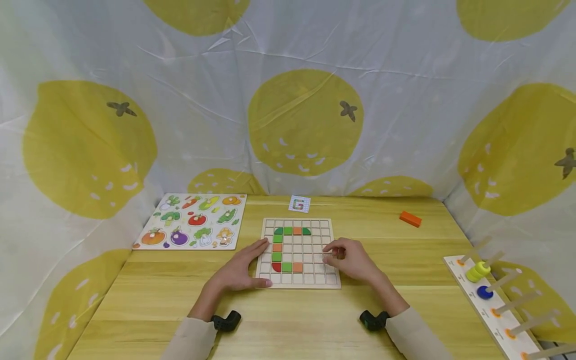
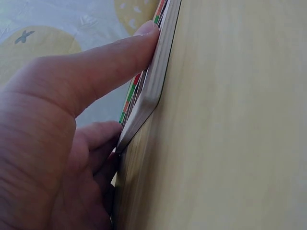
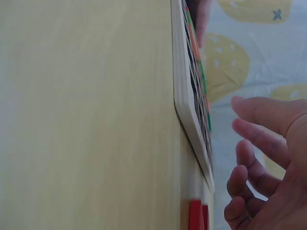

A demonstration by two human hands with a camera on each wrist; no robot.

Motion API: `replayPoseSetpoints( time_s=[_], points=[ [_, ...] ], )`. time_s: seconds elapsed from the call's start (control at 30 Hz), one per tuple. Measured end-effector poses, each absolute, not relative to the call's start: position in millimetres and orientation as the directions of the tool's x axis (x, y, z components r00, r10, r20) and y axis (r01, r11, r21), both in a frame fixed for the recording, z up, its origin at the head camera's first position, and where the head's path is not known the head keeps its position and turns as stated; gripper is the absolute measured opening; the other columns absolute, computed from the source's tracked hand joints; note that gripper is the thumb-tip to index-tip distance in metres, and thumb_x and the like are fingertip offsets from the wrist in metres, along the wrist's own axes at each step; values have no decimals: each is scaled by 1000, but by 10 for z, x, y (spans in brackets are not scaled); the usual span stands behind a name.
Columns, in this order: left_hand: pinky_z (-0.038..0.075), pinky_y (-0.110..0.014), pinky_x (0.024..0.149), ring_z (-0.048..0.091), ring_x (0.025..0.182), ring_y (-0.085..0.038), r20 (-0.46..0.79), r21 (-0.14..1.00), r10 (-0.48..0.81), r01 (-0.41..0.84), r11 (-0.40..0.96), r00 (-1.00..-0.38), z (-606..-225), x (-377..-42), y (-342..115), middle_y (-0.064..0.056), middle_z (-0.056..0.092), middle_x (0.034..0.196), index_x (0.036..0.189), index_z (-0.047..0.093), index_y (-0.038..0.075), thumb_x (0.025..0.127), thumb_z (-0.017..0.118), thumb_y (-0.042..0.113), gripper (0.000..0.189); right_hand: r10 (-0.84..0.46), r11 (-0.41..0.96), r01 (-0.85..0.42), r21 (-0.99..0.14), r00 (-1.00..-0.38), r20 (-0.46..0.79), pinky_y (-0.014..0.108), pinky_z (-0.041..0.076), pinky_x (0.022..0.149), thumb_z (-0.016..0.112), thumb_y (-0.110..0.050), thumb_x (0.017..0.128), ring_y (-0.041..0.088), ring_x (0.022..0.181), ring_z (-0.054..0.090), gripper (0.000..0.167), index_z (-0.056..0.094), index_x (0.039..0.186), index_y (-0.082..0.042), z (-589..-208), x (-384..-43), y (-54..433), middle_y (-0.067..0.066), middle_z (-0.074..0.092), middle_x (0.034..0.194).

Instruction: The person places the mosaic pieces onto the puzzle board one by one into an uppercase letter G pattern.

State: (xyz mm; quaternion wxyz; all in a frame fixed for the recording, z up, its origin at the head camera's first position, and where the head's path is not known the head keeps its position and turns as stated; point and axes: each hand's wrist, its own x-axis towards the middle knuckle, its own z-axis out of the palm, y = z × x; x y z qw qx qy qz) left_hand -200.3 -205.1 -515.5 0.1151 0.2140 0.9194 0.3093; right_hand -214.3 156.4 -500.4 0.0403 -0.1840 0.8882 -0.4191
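One square, pale wooden grid board lies centre | I see left hand spread wide, touching its left edge | right hand loosely curved, apparently empty, at its right | likely light, stiff: take opposite edges

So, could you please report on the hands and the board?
Left hand on left edge of board. Right hand over right side, apparently empty. Board partly tiled, no obstruction seen.

Peg rack cut off btm R, labels too sm.
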Motion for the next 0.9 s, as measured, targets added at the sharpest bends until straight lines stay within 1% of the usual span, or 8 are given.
replayPoseSetpoints(
  time_s=[0.17, 0.27, 0.6, 0.73, 0.9],
  points=[
    [28, -63, 123, 23, 158, -35, -86, 615, 461, 316, 722, -883, -5143, -1998, -2048, 0, 22, 173, 164, 30, 21, 77, 83, 60, 109, -325, 568, -279, -774, -940, 100, 23, 43, 64, 82, -16, 88, 15, 73, 51, 17, 78, 104, -10, -5017, -2167, 1777, 0, 62, 84],
    [28, -63, 123, 23, 158, -35, -91, 615, 459, 313, 724, -884, -5150, -2001, -2044, 1, 22, 173, 164, 30, 22, 77, 83, 60, 109, -305, 580, -268, -770, -947, 100, 23, 43, 63, 82, -17, 89, 16, 72, 51, 18, 78, 105, -10, -5024, -2168, 1903, 1, 63, 84],
    [28, -63, 123, 22, 158, -35, -89, 607, 458, 316, 729, -884, -5153, -2003, -2043, 2, 21, 173, 164, 29, 22, 76, 82, 61, 110, -249, 634, -199, -747, -967, 46, 24, 48, 66, 81, -21, 90, 16, 77, 56, 21, 78, 108, -11, -5070, -2186, 2232, 0, 66, 89],
    [28, -62, 123, 22, 158, -34, -91, 607, 461, 318, 728, -883, -5155, -2006, -2044, 3, 21, 173, 164, 29, 22, 76, 82, 62, 110, -237, 658, -178, -732, -971, 23, 23, 48, 66, 80, -21, 91, 15, 76, 56, 21, 78, 109, -12, -5102, -2205, 2321, 0, 67, 88],
    [28, -62, 123, 22, 159, -34, -93, 602, 465, 322, 730, -881, -5161, -2013, -2042, 3, 20, 173, 165, 29, 23, 77, 81, 62, 110, -237, 669, -164, -725, -972, 1, 23, 46, 64, 78, -17, 92, 16, 75, 54, 18, 78, 108, -10, -5122, -2223, 2413, 1, 65, 86]
  ],
)
